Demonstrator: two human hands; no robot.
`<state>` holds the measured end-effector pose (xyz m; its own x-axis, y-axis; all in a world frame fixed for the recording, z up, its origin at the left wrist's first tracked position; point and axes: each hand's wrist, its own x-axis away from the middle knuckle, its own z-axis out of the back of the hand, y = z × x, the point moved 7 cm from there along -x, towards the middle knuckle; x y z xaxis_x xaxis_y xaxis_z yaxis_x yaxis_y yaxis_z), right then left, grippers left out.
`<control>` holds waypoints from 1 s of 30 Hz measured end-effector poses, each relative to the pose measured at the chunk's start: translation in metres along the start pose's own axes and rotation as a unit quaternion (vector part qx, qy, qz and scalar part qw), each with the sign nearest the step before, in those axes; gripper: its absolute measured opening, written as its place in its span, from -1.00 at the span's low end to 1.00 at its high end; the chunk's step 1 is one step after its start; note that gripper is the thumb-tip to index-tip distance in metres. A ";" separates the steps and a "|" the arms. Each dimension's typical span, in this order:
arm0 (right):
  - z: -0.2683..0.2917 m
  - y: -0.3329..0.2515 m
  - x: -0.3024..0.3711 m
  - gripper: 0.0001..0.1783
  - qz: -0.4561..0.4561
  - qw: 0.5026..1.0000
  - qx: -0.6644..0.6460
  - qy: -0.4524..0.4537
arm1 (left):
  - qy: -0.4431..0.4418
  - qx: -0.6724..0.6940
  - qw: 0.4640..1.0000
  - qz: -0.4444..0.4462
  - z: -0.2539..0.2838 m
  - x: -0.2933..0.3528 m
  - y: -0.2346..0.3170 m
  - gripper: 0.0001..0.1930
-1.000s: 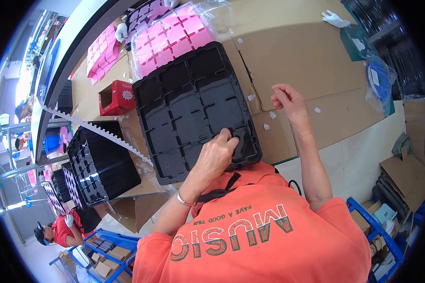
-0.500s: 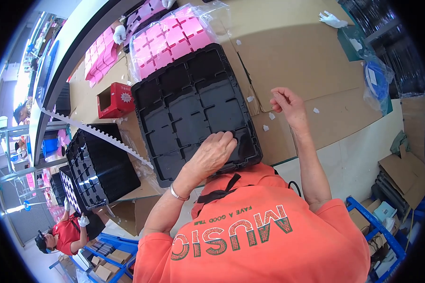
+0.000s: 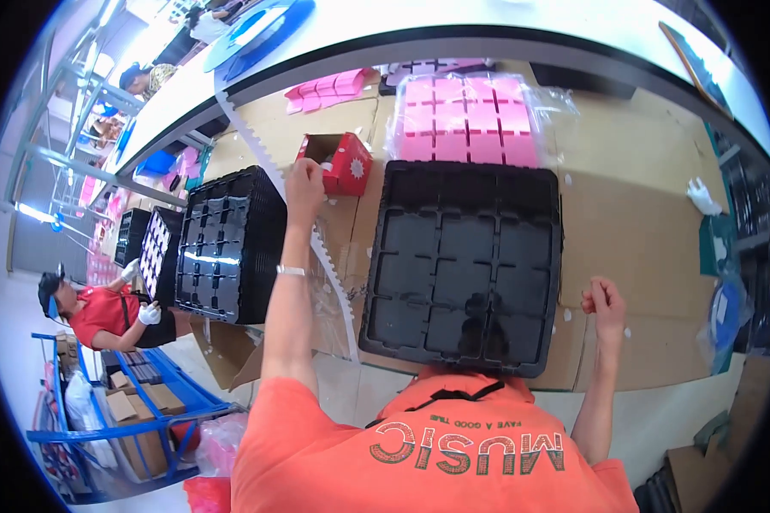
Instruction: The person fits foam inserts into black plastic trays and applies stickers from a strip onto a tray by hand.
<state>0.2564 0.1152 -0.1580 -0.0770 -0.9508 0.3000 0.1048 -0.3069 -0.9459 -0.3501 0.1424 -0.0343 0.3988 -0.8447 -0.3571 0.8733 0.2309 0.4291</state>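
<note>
A black plastic tray [image 3: 462, 265] with several square compartments lies in front of me. My left hand [image 3: 305, 192] is raised left of it, fingers curled, in front of the red box's [image 3: 351, 162] open end. Right beside that hand a long white toothed strip [image 3: 257, 141] runs down from the shelf; whether the hand touches it I cannot tell. Off the tray's right side, my right hand [image 3: 604, 305] is closed with its fingertips together, above the cardboard. Anything inside either closed hand is too small or hidden to make out.
Pink divider pieces [image 3: 466, 120] in clear plastic lie behind the tray, with more pink pieces [image 3: 329, 90] to their left. A tall stack of black trays [image 3: 231, 244] stands left. A white glove [image 3: 703, 197] lies far right. At far left a co-worker [image 3: 103, 316] holds a tray.
My left hand has left the tray and swung left to the red box and strip. My right hand stays right of the tray. The whole view has turned and shifted.
</note>
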 end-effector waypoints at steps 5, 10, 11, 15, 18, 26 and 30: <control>-0.014 -0.028 -0.013 -0.81 0.020 1.000 0.014 0.004 | 0.008 -0.102 0.995 -0.008 -0.047 -0.079 -0.075 -0.76; -0.047 -0.077 -0.052 -0.79 0.113 0.993 0.038 -0.004 | 0.095 -0.050 0.994 -0.010 -0.040 -0.075 -0.037 -0.77; -0.054 -0.086 -0.069 -0.79 0.118 0.992 0.038 0.002 | 0.095 -0.039 0.995 -0.014 -0.050 -0.074 -0.027 -0.77; -0.088 -0.105 -0.164 -0.80 0.145 0.985 0.092 -0.027 | -0.067 0.122 0.990 -0.018 -0.119 -0.075 0.012 -0.79; -0.125 -0.106 -0.224 -0.78 0.105 0.986 0.074 -0.107 | -0.237 0.216 0.942 0.097 -0.173 -0.068 0.024 -0.71; -0.179 -0.077 -0.278 -0.70 0.055 0.886 0.443 -0.123 | -0.358 -0.014 0.924 0.136 -0.219 -0.064 0.016 -0.50; -0.182 -0.090 -0.275 -0.73 0.036 0.904 0.419 -0.079 | -0.354 -0.027 0.932 0.077 -0.226 -0.072 0.012 -0.58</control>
<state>0.0876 0.4114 -0.1777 0.0956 -0.9432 0.3181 0.8234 -0.1047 -0.5578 -0.3050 0.3154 -0.1913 0.2528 -0.9015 0.3512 0.8413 0.3841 0.3803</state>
